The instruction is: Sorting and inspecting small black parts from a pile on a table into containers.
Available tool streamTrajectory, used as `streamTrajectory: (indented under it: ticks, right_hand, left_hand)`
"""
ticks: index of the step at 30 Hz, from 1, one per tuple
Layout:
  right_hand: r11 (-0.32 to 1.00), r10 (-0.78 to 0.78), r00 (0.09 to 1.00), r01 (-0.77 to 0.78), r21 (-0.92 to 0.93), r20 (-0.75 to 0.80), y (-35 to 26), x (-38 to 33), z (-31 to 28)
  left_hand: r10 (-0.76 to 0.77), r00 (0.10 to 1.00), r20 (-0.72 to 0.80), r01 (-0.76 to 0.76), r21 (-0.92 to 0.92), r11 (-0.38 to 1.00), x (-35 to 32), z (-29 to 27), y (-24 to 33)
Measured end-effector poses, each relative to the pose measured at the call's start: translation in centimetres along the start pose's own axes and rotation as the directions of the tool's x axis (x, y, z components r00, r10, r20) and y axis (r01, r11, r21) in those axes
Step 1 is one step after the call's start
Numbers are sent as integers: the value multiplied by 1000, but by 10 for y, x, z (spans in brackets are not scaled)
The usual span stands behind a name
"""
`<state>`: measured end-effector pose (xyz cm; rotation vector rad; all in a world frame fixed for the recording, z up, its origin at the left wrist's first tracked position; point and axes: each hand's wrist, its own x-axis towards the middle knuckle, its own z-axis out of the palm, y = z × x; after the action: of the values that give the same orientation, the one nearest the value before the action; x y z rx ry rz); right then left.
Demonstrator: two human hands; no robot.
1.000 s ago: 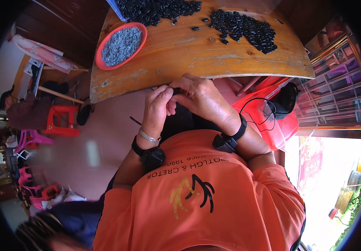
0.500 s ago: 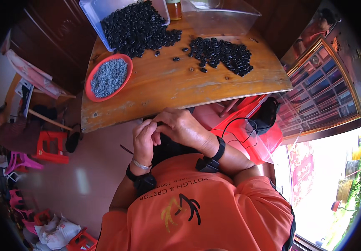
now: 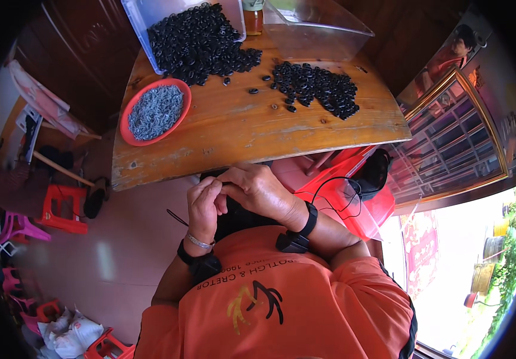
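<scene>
- A wooden table [image 3: 234, 130] spreads before me; a bin [image 3: 141, 37], amber jar [image 3: 254, 24] and clear tub [image 3: 321, 40] crowd its far side, tops cut off.
- On it lie black oval pieces [image 3: 315, 84]; toward its left end, a red bowl [image 3: 138, 140] of metal bits [image 3: 156, 110].
- By its near edge my left hand [image 3: 203, 206] and right hand [image 3: 258, 188] meet, fingers bent; whether they grip something, I cannot tell.

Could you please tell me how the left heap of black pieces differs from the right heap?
The left heap is larger and piled higher; the right heap is smaller and spread thinner. The left heap lies partly inside a pale bin, while the right heap lies wholly on the wooden table. Both consist of small black pieces.
</scene>
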<state>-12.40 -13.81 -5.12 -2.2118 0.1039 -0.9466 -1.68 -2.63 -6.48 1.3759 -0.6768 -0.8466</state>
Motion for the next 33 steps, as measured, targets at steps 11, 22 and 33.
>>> streamTrajectory:
  ticks: [11,22,33]
  right_hand:
    - [664,-442,840,72,-744,-313,80,176,-176]
    - [695,153,982,-29,-718,108,112,133,-189]
    - [569,453,879,-157,-807,148,98,62,-138]
  left_hand:
    - [46,992,116,-45,-6,999,2,-14,5]
    - [23,992,126,-21,-16,1000,2,-22,8]
    - [5,979,203,-6,4,1000,5,-14,2]
